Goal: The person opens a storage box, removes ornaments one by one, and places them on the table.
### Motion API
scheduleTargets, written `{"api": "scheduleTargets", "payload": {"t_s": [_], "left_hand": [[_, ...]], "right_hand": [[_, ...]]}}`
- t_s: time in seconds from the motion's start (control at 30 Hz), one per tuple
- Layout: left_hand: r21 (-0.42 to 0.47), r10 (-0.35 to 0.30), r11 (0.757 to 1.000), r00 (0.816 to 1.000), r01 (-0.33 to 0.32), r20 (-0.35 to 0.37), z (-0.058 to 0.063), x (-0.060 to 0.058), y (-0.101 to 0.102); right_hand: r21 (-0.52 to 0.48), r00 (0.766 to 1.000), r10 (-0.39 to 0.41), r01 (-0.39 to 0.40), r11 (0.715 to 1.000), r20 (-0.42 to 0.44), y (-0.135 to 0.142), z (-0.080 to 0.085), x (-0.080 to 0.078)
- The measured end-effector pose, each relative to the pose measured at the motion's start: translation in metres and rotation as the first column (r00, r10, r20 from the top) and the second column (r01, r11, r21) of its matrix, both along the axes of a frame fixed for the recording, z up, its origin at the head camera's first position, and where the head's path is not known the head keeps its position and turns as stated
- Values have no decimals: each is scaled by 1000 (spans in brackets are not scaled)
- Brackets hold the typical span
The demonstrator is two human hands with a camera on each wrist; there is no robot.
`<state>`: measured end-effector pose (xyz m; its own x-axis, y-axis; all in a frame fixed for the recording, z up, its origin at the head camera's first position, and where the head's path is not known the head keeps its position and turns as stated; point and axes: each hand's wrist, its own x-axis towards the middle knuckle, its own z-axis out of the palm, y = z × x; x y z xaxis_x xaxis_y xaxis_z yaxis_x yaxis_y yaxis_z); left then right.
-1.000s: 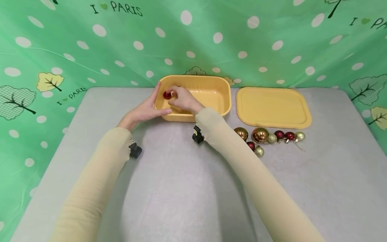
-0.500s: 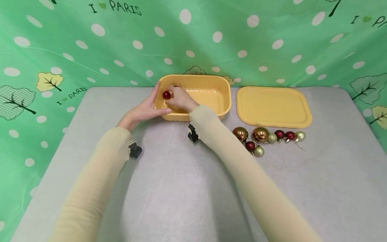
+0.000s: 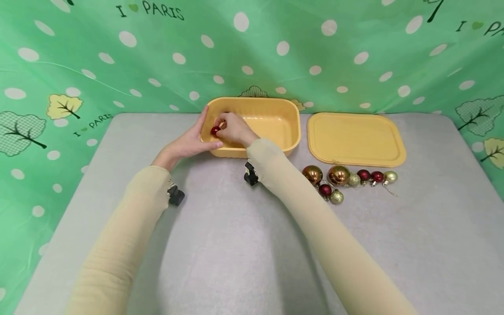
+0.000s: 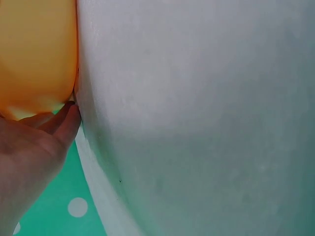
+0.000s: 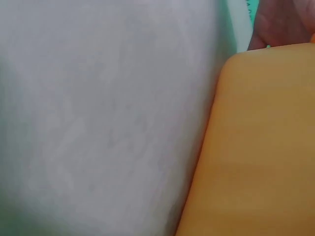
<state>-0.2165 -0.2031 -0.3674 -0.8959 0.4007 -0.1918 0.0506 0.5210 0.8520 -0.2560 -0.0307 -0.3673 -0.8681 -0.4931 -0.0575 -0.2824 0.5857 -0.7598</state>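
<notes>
At the back of the table stands a yellow plastic box [image 3: 293, 131], uncovered. My left hand [image 3: 190, 139] grips its left end, thumb on the front rim and fingers along the outer side. In the left wrist view, those fingers [image 4: 66, 123] reach under the box's corner. Inside the box's left end, my right hand [image 3: 236, 129] pinches a small shiny red Christmas bauble [image 3: 215, 131] with thumb and fingertips. The right wrist view shows only the box's outer wall [image 5: 261, 142] and part of the left hand [image 5: 283, 24]; the right fingers are hidden there.
The yellow lid [image 3: 356, 139] lies flat right of the box. In front of it sit two large gold baubles [image 3: 338, 175] and several small ones, including a dark red bauble [image 3: 324, 190] and a glittery gold bauble [image 3: 336, 197]. A green patterned curtain [image 3: 252, 52] hangs behind.
The red bauble has shifted slightly toward the box's front left, with my right fingers at it. My right forearm moved a little left. The left hand keeps its place.
</notes>
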Motion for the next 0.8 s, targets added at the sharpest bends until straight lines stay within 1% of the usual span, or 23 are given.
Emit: {"api": "scheduleTargets", "payload": {"t_s": [0.2, 0.43, 0.5, 0.63, 0.73, 0.8], "left_hand": [[5, 2, 1000, 1000, -2, 2, -1, 0, 2], [11, 12, 1000, 1000, -12, 9, 0, 1, 0], [17, 12, 1000, 1000, -12, 11, -1, 1, 0], [16, 14, 1000, 1000, -14, 16, 0, 1, 1], [10, 16, 1000, 1000, -16, 22, 0, 2, 1], [12, 14, 1000, 1000, -15, 20, 1, 1, 2]], "right_hand": [[-45, 1000, -9, 10, 999, 27, 7, 3, 2], [-93, 998, 40, -36, 995, 43, 14, 13, 7], [-109, 998, 54, -50, 993, 42, 18, 18, 11], [-100, 996, 93, -92, 991, 6, 31, 29, 20], [-80, 993, 118, -119, 990, -13, 44, 35, 28], [-89, 992, 124, -125, 988, -11, 52, 37, 33]]}}
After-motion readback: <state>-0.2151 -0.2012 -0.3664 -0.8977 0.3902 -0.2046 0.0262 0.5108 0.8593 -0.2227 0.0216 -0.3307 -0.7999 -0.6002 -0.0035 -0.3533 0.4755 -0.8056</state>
